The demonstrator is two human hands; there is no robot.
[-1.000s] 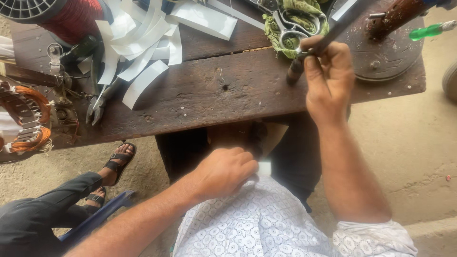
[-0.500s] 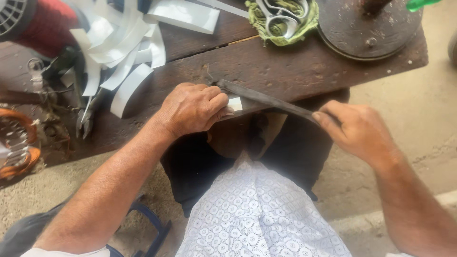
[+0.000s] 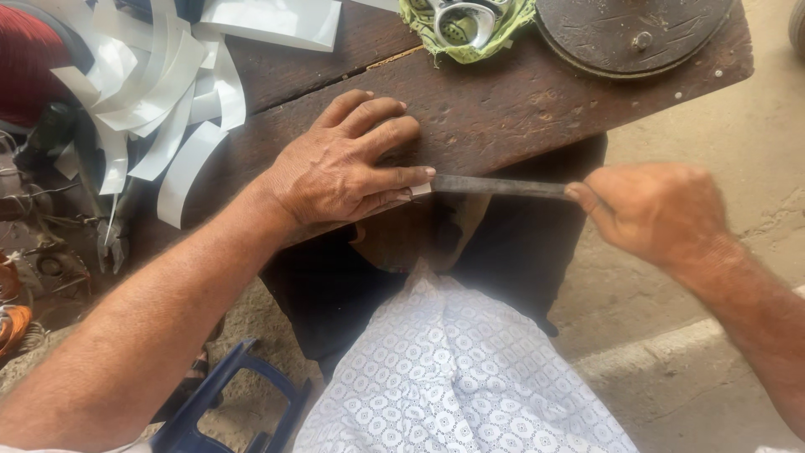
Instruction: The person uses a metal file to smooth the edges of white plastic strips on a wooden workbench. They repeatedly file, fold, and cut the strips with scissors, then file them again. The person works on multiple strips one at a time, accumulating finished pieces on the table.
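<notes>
My left hand (image 3: pixel 348 164) lies flat on the near edge of a dark wooden bench (image 3: pixel 503 109), pressing down a small white strip whose corner (image 3: pixel 421 190) shows under the fingertips. My right hand (image 3: pixel 658 210) is closed around one end of a long, flat, dark metal blade (image 3: pixel 499 186). The blade lies level along the bench edge, its other end touching my left fingertips and the strip.
A heap of white paper strips (image 3: pixel 159 92) lies at the bench's far left. Scissors on a green cloth (image 3: pixel 461 21) and a round metal disc (image 3: pixel 629 29) sit at the back. A blue stool (image 3: pixel 222 403) and wire coils (image 3: pixel 12 319) are on the ground.
My left hand rose from my lap to the bench edge and flattened over the strip. My right hand brought the blade down from the bench top to lie along the edge.
</notes>
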